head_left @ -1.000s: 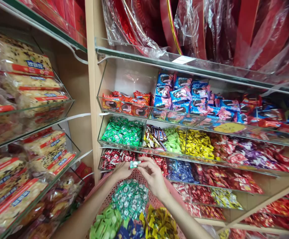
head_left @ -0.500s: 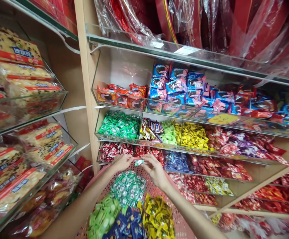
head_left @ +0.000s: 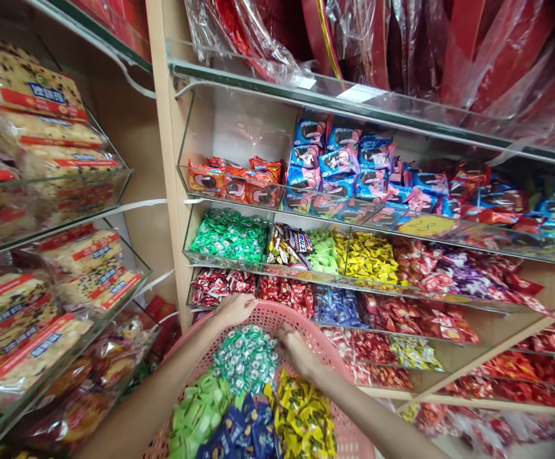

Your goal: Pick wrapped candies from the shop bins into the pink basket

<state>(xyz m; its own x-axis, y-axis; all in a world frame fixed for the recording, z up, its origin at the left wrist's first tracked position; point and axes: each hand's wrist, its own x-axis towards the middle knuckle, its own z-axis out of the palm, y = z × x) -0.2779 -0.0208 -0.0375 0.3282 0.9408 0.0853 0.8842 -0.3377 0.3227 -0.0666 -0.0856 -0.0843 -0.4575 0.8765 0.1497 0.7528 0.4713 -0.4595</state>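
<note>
A pink perforated plastic basket (head_left: 322,331) is in front of me. In it, teal-and-white wrapped candies (head_left: 246,360) lie at the far side, light green packets (head_left: 201,408) at left, dark blue packets (head_left: 248,427) at the near middle and yellow ones (head_left: 303,417) at right. My left hand (head_left: 236,310) is closed on the basket's far rim, fingers bent over it. My right hand (head_left: 296,344) is inside the basket, beside the right edge of the teal candies. Its fingers curl inward, and whatever they hold is hidden.
Beyond the basket, glass-fronted shelves hold green candies (head_left: 229,236), yellow candies (head_left: 373,258), red packets (head_left: 222,287) and blue-pink snack packs (head_left: 339,159). Bagged pastries (head_left: 43,95) fill shelves at left. A wooden post (head_left: 167,172) divides the two sides.
My right hand has dropped from above the far rim into the basket; the small green wrapped candy between my hands no longer shows. My left hand stays near the rim, now clearly visible.
</note>
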